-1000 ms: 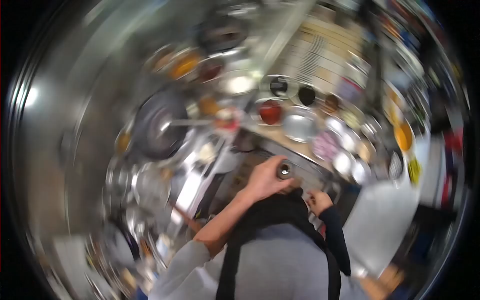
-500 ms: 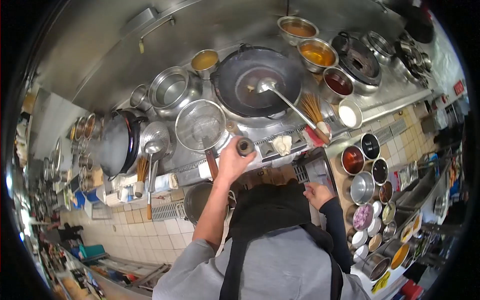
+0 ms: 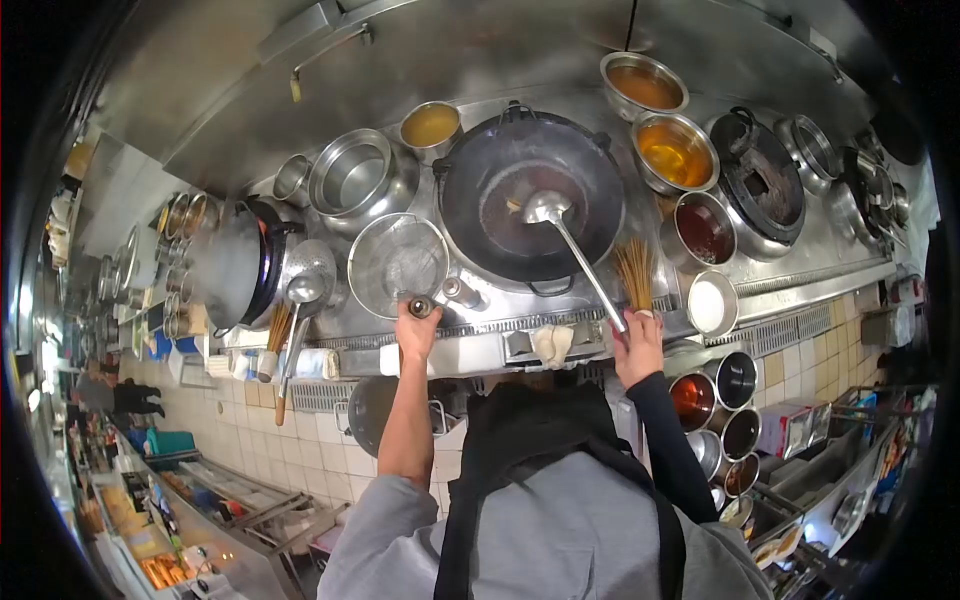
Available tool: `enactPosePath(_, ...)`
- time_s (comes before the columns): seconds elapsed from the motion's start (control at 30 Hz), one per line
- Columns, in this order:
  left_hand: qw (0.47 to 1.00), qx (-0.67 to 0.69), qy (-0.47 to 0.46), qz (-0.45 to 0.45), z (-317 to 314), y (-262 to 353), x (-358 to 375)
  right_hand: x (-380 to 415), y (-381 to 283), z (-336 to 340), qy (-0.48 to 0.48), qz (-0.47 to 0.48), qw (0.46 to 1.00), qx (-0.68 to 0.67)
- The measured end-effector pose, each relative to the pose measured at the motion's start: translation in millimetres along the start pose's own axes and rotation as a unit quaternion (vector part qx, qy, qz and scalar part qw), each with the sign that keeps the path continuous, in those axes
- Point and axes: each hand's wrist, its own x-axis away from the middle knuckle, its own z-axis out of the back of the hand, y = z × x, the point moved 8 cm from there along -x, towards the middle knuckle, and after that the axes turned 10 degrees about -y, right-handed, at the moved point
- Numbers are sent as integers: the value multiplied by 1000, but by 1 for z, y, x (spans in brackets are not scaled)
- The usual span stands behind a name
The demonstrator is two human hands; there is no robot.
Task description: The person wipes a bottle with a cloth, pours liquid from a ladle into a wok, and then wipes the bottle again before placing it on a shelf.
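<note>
My left hand [image 3: 414, 338] is closed around a small cylindrical container [image 3: 421, 307] with a dark round top, near the rim of a wire strainer [image 3: 398, 265]. The strainer's handle is mostly hidden by that hand. A similar small bottle [image 3: 459, 292] stands just to the right. My right hand [image 3: 638, 348] is closed on the end of a steel ladle [image 3: 588, 265], beside a bamboo brush [image 3: 634, 275]. The ladle's bowl rests in a large dark wok [image 3: 470, 215], where a little liquid and a small pale piece show.
Bowls of amber liquid [image 3: 675, 152], a pot of dark red sauce [image 3: 705, 230] and a white-filled pot [image 3: 712, 305] stand right of the wok. A steaming wok [image 3: 235, 270] and a perforated skimmer [image 3: 318, 262] are at left. A folded cloth [image 3: 553, 345] lies on the front edge.
My left hand has moved left with the container, toward the strainer's handle. My right hand has risen from beside the apron to the ladle, whose handle has swung left. The view has shifted.
</note>
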Motion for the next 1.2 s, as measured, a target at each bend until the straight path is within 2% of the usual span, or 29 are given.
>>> enactPosePath(0.03,1000,-8,-5,19,-5,-7,-2,-7,2,-1,15,18,996,81)
enactPosePath(0.07,1000,7,13,6,-5,-10,-3,-5,34,-41,-61,1,996,66)
enactPosePath(0.1,1000,5,18,5,-5,-11,-4,-6,53,-58,-88,-32,994,49)
enactPosePath(0.17,1000,2,28,1,-3,-11,-7,-7,77,-80,-140,-99,985,17)
enactPosePath(0.2,1000,3,21,2,-2,-8,-8,-14,69,-64,-177,-148,972,-42)
enactPosePath(0.3,1000,-2,-5,2,2,-10,-9,-19,69,-59,-80,-134,967,-201)
enactPosePath(0.43,999,-11,-27,-18,11,-20,-21,-28,47,-71,-12,-200,965,-168)
enactPosePath(0.47,999,-13,-27,-26,11,-27,-26,-28,46,-89,9,-172,948,-266)
enactPosePath(0.5,999,-16,-30,-37,12,-31,-30,-26,43,-103,-41,-226,907,-353)
enactPosePath(0.57,999,-8,-34,-28,19,-28,-30,-25,6,-114,-128,-322,786,-512)
enactPosePath(0.6,999,-4,-37,-24,21,-27,-29,-32,-29,-93,-118,-325,725,-596)
enactPosePath(0.67,998,-8,-53,-30,21,-27,-29,-40,-37,-97,-150,-315,486,-801)
enactPosePath(0.73,997,-4,-73,-30,27,-23,-27,-53,-62,-84,-157,-300,211,-917)
enactPosePath(0.8,996,35,-65,-56,32,-39,-27,-57,-70,-70,-165,-316,344,-868)
enactPosePath(0.83,994,54,-62,-68,43,-27,-18,-59,-72,-63,-167,-323,407,-838)
enactPosePath(0.87,998,36,-50,-26,55,-26,-2,-61,-73,-58,-189,-326,469,-799)
enactPosePath(0.97,996,66,54,-6,60,-120,17,-70,-79,-40,-218,-319,569,-726)
enactPosePath(1.03,974,209,22,78,67,-146,53,-77,-80,-30,-208,-308,604,-705)
enactPosePath(1.1,984,153,65,60,74,-194,75,-80,-74,-26,-190,-302,655,-667)
enactPosePath(1.17,969,209,60,119,80,-219,104,-81,-55,-30,-163,-296,720,-606)
enactPosePath(1.2,958,237,58,148,82,-229,118,-85,-40,-28,-126,-264,827,-479)
